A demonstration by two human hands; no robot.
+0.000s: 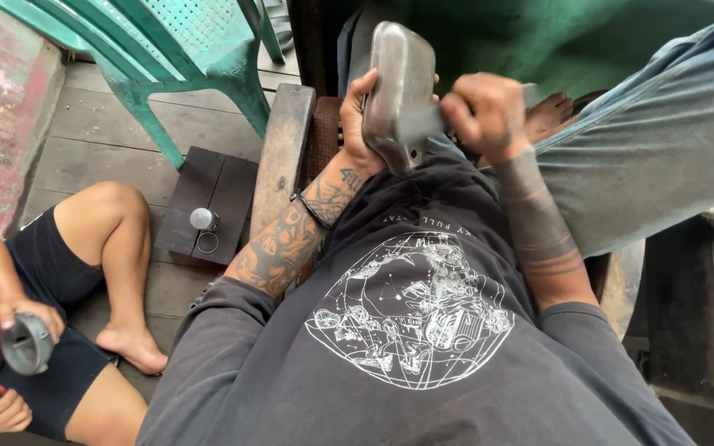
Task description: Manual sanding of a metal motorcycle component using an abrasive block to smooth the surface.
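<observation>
A rounded grey metal cover [402, 74] stands on edge against my lap, above my dark printed shirt. My left hand [355, 124] grips its left side, fingers wrapped round the rim. My right hand [485, 111] is closed on a flat metal tool [423, 122] whose blade lies against the cover's lower right edge. Both forearms are tattooed, and a black band sits on my left wrist.
A green plastic chair [183, 49] stands on the plank floor at upper left. A dark board [225, 186] holds a small round knob [201, 218] and a ring. A seated person at lower left holds a grey metal part [26, 343]. A wooden beam [283, 153] runs beside my left arm.
</observation>
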